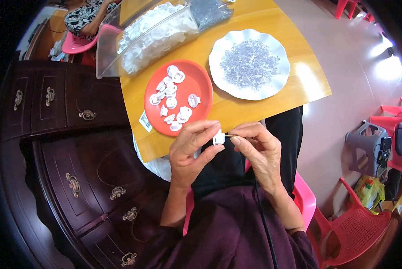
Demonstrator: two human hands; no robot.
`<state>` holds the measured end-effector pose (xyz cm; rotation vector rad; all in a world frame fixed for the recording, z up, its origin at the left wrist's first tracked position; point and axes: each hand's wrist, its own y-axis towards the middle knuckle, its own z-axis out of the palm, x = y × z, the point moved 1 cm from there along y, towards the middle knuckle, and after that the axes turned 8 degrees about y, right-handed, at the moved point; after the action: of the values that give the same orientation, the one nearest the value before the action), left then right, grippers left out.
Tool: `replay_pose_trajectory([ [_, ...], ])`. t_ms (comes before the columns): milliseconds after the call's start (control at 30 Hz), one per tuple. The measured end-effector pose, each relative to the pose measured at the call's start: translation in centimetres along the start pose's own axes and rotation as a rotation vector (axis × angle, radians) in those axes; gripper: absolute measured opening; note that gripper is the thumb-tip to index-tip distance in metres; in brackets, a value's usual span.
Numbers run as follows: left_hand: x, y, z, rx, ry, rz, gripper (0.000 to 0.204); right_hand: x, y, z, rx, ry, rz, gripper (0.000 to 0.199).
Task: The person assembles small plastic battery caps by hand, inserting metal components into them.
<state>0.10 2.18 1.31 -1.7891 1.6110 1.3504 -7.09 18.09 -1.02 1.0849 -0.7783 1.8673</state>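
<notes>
Between the thumb and fingers of my left hand (188, 145) is a small white plastic piece (219, 138), held just past the table's near edge. My right hand (262, 152) pinches a small part with thin metal legs (228, 135). Those legs point left and meet the white piece's right side; how deep they go in, I cannot make out. Beyond my left hand, a red plate (198, 80) carries several round white plastic pieces (170, 102). A white scalloped plate (278, 86) holds a heap of small clear parts with wire legs (250, 63).
On the yellow wooden table (306, 67) stands a clear bin (103, 58) heaped with white plastic pieces, beside a bag of dark parts (212, 12). Dark drawers (75, 130) flank my left. Rightward are a grey stool (367, 148) and a pink chair (358, 231). Another person (84, 20) sits at far left.
</notes>
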Motion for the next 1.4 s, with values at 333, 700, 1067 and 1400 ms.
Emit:
replay_pose_trajectory([
  [333, -0.1, 0.4, 1.1, 0.051, -0.073, 0.013, 0.043, 0.3, -0.3, -0.7, -0.033, -0.122, -0.155, 0.012],
  [700, -0.7, 0.9, 1.2, 0.054, -0.186, -0.054, 0.045, 1.4, -0.3, -1.2, 0.009, 0.142, 0.153, 0.013],
  [1067, -1.2, 1.4, 1.0, 0.194, 0.055, 0.104, 0.039, 2.6, 0.1, -3.4, 0.151, 0.061, 0.330, 0.010],
  [1400, -0.4, 1.7, 3.7, 0.239, -0.047, 0.029, 0.038, 1.6, 0.0, -5.5, 0.090, 0.127, 0.304, 0.008],
])
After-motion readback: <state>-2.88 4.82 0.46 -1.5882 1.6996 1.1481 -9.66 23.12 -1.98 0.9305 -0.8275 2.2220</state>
